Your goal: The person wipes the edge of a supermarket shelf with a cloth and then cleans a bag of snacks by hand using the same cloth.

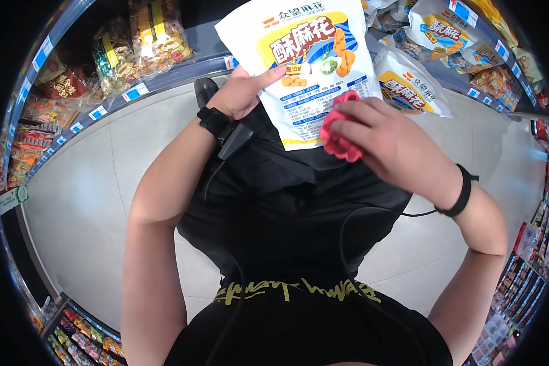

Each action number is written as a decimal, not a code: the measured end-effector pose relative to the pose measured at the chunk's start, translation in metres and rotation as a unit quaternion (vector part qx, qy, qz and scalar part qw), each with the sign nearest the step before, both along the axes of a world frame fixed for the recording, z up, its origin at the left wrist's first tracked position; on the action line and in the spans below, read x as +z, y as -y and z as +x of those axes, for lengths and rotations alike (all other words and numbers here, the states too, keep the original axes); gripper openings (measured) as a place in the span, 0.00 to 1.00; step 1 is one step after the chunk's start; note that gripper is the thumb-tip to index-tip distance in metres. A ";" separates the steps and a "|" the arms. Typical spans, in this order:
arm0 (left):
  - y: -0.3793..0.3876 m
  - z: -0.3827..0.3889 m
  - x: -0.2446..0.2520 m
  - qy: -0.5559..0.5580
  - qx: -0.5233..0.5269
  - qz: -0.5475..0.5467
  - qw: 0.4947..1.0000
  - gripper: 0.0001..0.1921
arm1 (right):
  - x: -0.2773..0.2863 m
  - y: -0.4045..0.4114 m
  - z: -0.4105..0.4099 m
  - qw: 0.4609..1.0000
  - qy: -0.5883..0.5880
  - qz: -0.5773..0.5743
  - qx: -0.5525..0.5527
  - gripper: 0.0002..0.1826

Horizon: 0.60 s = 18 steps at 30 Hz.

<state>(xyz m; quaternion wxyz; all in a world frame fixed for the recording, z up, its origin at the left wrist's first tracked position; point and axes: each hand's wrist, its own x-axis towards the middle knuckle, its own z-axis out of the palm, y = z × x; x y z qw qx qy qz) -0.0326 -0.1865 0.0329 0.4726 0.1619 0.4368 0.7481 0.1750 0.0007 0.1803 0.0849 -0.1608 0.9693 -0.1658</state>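
Observation:
A large white snack bag (318, 68), printed with twisted fried dough, is held up over my lap. My left hand (247, 91) grips its left edge, thumb across the front and fingers behind. In my right hand (384, 132) is a bunched red cloth (343, 130), pressed against or just over the bag's lower right front; contact cannot be made out exactly. The bag's back and the left fingertips are hidden. Another bag of the same print (407, 87) lies just beyond my right hand, at the shelf's edge.
A curved shelf edge (164, 75) with price tags runs across the far side. Clear bags of dried goods (158, 34) stand on it at left, more snack bags (439, 29) at right. Pale floor tiles (82, 169) lie around me. Stocked shelves (521, 274) rise behind at right. Thin cables hang near both wrists.

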 end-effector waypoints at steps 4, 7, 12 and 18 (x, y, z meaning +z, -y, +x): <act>0.002 0.003 0.005 0.014 -0.012 -0.004 1.000 0.26 | 0.025 0.014 0.009 0.998 -0.058 0.006 -0.017 0.35; -0.002 0.015 0.004 -0.036 -0.035 -0.018 0.999 0.26 | 0.024 0.010 0.005 0.990 -0.132 -0.004 -0.054 0.31; -0.002 0.014 -0.001 -0.030 -0.049 -0.001 0.998 0.26 | -0.012 -0.027 0.006 0.979 -0.150 -0.023 -0.136 0.37; -0.002 0.016 0.002 -0.041 -0.048 0.000 0.998 0.24 | -0.013 -0.021 0.014 0.978 -0.157 0.000 -0.137 0.37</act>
